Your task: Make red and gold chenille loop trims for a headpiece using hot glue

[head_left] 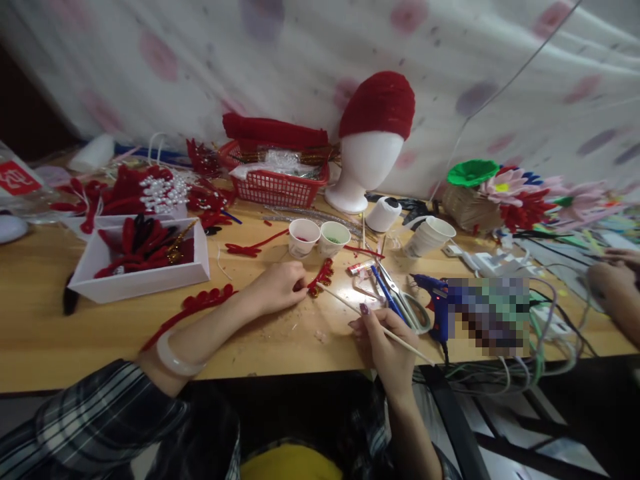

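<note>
My left hand (pixel 279 287) rests on the wooden table (pixel 45 333) with its fingers pinched on a small red looped ornament (pixel 321 278). A pale bangle sits on that wrist. My right hand (pixel 386 343) is closed round a thin wooden stick (pixel 345 302). The stick's tip reaches the red ornament. Two small paper cups (pixel 319 238) stand just beyond the ornament. A long red fuzzy piece (pixel 193 308) lies under my left forearm.
A white box (pixel 137 279) of red pieces stands at left, and a red basket (pixel 273 187) and a foam head with a red hat (pixel 371 143) at the back. Scissors (pixel 407 303) and a blue glue gun (pixel 434 300) lie right of my hand. Another person's hands (pixel 613 283) are at far right.
</note>
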A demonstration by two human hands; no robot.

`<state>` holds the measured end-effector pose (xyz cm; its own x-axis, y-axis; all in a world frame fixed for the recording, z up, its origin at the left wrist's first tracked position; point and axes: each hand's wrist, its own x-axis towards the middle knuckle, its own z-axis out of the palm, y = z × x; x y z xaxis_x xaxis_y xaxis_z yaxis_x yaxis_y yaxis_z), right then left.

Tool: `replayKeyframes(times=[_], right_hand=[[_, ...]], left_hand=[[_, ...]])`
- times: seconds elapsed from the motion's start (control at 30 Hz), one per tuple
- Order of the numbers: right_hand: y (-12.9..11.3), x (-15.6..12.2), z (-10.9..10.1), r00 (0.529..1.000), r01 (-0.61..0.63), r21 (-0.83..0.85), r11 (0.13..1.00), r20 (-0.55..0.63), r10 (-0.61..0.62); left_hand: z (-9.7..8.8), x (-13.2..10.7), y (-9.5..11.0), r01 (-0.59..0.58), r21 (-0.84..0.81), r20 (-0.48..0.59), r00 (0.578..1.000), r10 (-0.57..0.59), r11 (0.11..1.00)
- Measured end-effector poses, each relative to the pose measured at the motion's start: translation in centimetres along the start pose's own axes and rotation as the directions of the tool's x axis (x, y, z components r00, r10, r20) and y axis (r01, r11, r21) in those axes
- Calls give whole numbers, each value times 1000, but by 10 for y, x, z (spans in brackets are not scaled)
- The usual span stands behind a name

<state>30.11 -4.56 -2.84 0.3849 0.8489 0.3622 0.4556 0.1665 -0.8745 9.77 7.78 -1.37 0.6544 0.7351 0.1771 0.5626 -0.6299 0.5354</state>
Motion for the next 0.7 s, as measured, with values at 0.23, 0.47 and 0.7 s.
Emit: replayKeyframes(times=[0.23, 0.47, 0.7], right_hand=[[13, -1, -6, 997, -16, 53, 998, 73, 12], [17, 5, -17, 964, 142, 63, 988, 218, -152], [14, 10, -34, 858, 250, 70, 966, 446, -254]], left_hand=[[1, 1, -2, -5, -7, 13, 1000, 5, 1000], [0, 0, 2, 14, 11, 16, 1000, -14, 1000], [0, 0, 3, 21, 33, 8, 1000, -21, 999]])
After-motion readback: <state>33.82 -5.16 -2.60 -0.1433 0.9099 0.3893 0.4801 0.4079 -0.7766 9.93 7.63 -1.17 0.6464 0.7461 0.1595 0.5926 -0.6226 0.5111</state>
